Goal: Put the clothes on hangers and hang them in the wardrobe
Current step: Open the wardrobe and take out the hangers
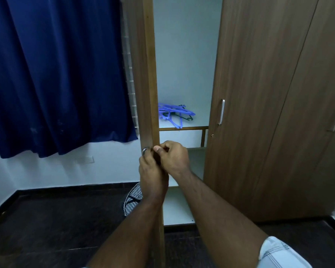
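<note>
A brown wooden wardrobe stands ahead with its left door (149,78) swung open edge-on toward me. Both hands are at that door's edge, about waist height. My left hand (150,171) curls round the door's metal handle (145,150) from the left. My right hand (172,157) grips the door edge from the right, fingers bent, thumb against it. Inside, a pile of blue plastic hangers (172,113), with a dark green one among them, lies on a white shelf (184,128). No clothes are in view.
The wardrobe's right doors (259,113) are closed, with metal handles (221,112). A dark blue curtain (56,74) hangs at the left over a white wall. A zigzag-patterned item (132,198) lies on the dark floor behind the open door.
</note>
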`<state>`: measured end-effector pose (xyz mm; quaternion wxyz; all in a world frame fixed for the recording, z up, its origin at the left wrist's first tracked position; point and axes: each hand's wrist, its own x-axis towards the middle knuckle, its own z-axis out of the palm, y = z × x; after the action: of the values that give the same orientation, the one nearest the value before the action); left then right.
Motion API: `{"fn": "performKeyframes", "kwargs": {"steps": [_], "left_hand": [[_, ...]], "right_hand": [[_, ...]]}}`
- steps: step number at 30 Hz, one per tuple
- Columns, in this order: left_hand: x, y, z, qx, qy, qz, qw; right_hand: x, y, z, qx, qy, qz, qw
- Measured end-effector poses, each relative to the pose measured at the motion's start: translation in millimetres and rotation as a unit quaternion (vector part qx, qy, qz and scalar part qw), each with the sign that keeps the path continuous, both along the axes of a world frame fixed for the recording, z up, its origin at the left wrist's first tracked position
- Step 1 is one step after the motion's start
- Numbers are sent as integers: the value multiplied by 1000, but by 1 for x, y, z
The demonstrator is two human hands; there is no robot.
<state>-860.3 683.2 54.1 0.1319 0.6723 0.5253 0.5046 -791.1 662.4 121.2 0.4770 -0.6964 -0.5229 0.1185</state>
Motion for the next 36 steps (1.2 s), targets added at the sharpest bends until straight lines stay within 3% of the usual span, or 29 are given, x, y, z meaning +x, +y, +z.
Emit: {"fn": "performKeyframes", "kwargs": {"steps": [12,16,21,31,36], "left_hand": [[-88,-2,-10,-21,62,35,997],[-97,2,-21,16,190,59,980],[-83,-11,-19,8,142,93,985],[-31,1,-18,30,218,21,975],[34,21,-19,45,252,-39,966]], "right_hand": [[-97,0,7,-51,-43,130,989],[-104,-1,10,-78,-88,156,981],[-87,1,10,-103,-95,145,979],[-19,14,-3,-101,-149,80,980],[58,24,-12,-123,-154,39,980]]}}
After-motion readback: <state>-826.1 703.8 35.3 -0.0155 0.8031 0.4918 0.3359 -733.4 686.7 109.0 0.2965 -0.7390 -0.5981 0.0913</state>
